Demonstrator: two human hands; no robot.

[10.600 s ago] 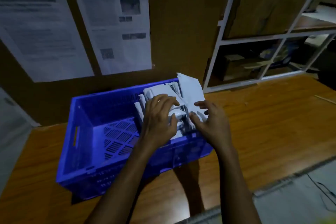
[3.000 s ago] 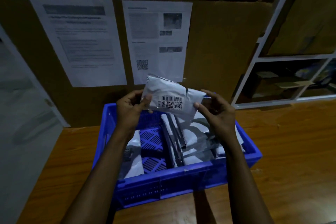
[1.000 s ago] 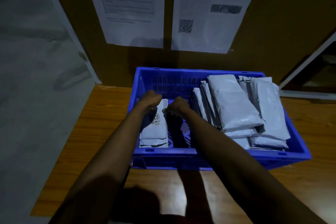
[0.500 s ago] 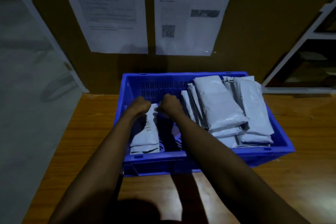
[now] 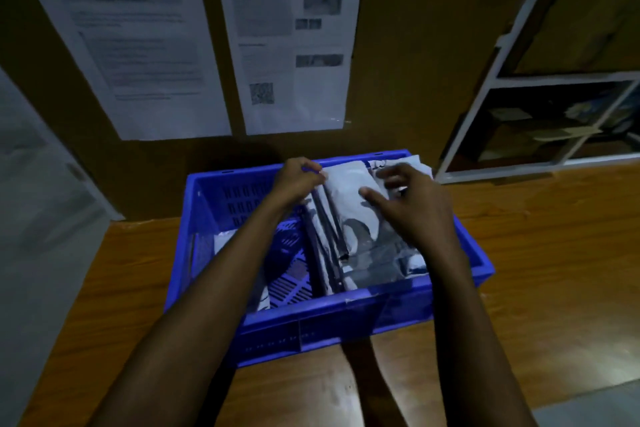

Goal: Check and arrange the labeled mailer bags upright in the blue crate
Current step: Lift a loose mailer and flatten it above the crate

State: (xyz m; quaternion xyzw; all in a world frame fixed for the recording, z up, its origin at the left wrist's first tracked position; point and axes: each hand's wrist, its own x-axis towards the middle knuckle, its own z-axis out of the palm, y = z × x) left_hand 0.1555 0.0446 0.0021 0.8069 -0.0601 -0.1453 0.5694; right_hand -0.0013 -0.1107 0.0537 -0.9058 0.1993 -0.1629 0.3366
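A blue crate [image 5: 346, 317] stands on the wooden table, close to the wall. Several grey-white mailer bags [image 5: 349, 198] lean together in its right half. My left hand [image 5: 299, 182] pinches the top edge of the leftmost leaning bags. My right hand [image 5: 410, 208] hovers with spread fingers over the top bag of the stack, thumb touching it. Another mailer bag [image 5: 225, 241] stands against the crate's left wall, largely hidden behind my left forearm.
The crate's slotted floor [image 5: 294, 274] shows bare between the two bag groups. Two printed sheets [image 5: 287, 42] hang on the brown board behind. A white shelf frame [image 5: 485, 104] rises at the right. The wooden table [image 5: 554, 253] extends to the right.
Both hands left the bag at the crate's left wall and moved right to the leaning stack. The camera view lifted and shifted a little.
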